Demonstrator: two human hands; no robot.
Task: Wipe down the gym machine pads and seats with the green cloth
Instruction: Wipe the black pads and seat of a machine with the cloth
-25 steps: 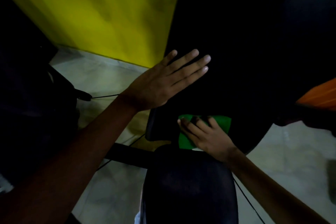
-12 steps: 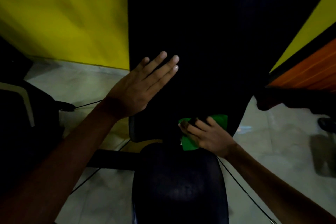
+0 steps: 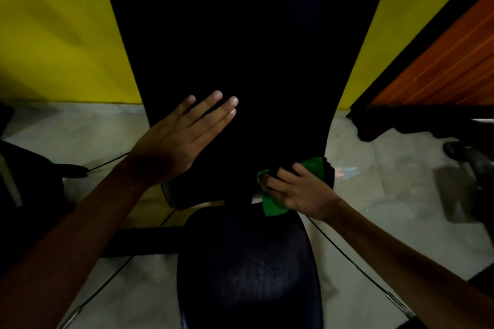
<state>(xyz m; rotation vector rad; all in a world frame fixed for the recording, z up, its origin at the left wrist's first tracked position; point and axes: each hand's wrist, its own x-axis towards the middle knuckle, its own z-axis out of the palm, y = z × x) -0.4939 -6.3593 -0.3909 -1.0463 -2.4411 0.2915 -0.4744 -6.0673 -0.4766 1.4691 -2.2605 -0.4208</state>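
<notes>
We laid our left hand [image 3: 176,147] flat on the black back pad [image 3: 240,61], fingers straight and together. At that pad's lower right corner, our right hand [image 3: 296,189] pressed the green cloth [image 3: 272,204], fingers curled onto it, just above the seat [image 3: 248,275].

A pale tiled floor [image 3: 374,195] fills the lower frame. On it stand the black seat [image 3: 248,270] at centre and dark equipment [image 3: 459,184] at right.
</notes>
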